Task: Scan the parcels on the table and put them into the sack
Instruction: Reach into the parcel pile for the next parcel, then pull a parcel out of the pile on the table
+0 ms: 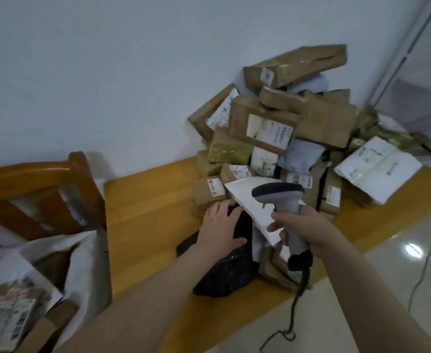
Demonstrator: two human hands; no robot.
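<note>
The black parcel lies on the table, its long axis running roughly from the person toward the pile behind it. The left hand rests flat on its far end, fingers spread. It is the nearer hand, and the sack gapes left of the parcel. Just right of the parcel, the right hand grips the scanner. A white mailer overlaps the parcel's far right edge — no label shows, and blur hides detail.

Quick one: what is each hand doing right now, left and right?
Left hand: open, fingers resting on the black parcel.
Right hand: closed, gripping the barcode scanner by its handle.
</note>
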